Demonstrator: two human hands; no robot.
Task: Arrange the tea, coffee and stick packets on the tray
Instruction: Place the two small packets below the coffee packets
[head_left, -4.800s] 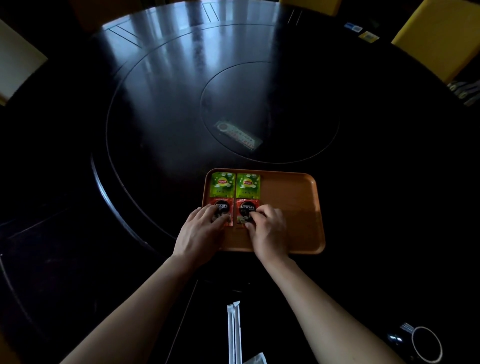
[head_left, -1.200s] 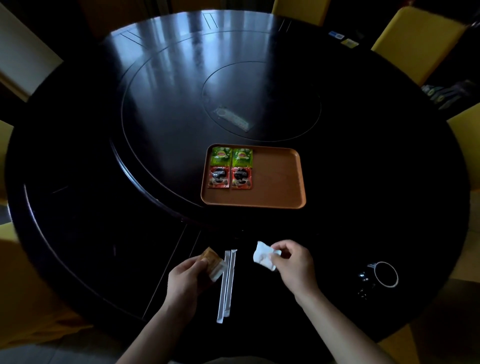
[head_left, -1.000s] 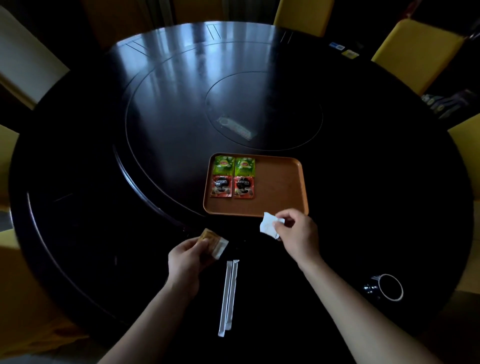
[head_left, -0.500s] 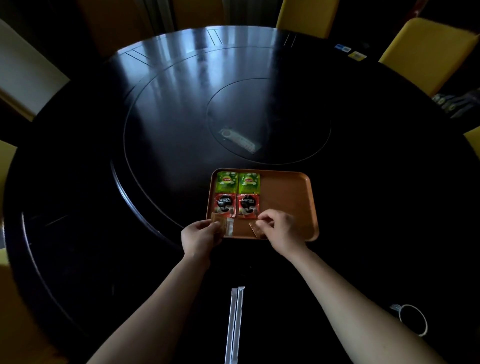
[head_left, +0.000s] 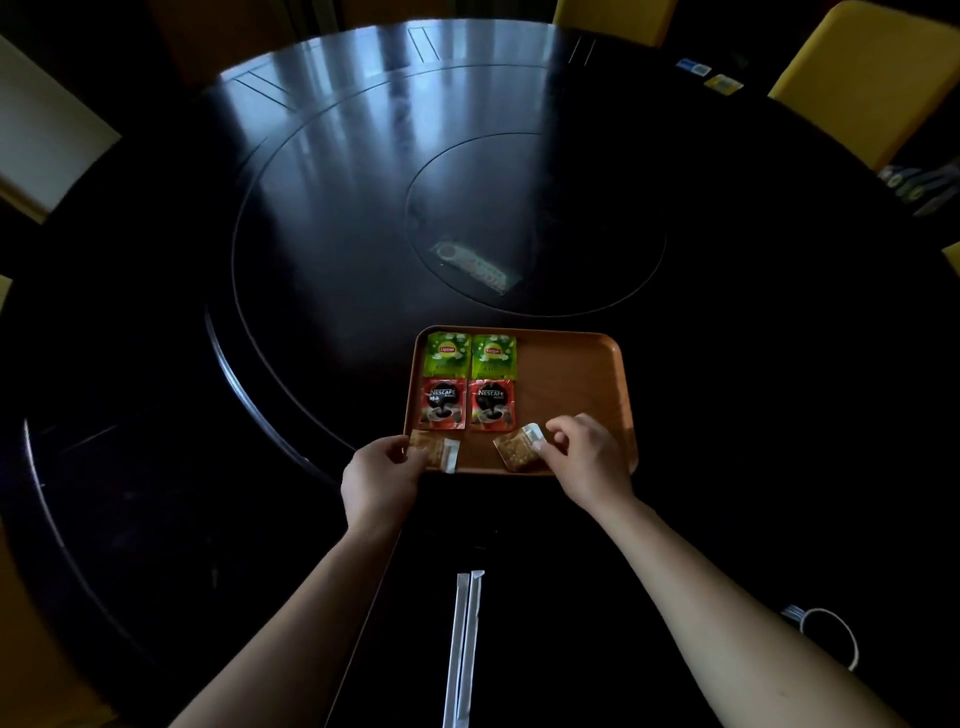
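An orange tray (head_left: 571, 384) lies on the dark round table. Two green tea packets (head_left: 470, 355) sit side by side at its far left, with two red coffee packets (head_left: 466, 404) right below them. My left hand (head_left: 376, 475) pinches a small brown packet (head_left: 435, 450) at the tray's near left edge. My right hand (head_left: 582, 454) pinches a second brown packet (head_left: 516, 451) lying tilted on the tray's near edge, under the right coffee packet. Two long white stick packets (head_left: 464, 644) lie together on the table between my forearms.
A remote-like object (head_left: 470, 265) lies on the table's inner disc beyond the tray. A dark cup with a white rim (head_left: 826, 636) stands at the near right. Yellow chairs (head_left: 857, 73) ring the far side. Small cards (head_left: 709, 75) lie at the far right edge.
Both hands picked up small packets from the near table edge and carried them forward onto the tray's near edge, below the coffee packets. The stick packets stayed put.
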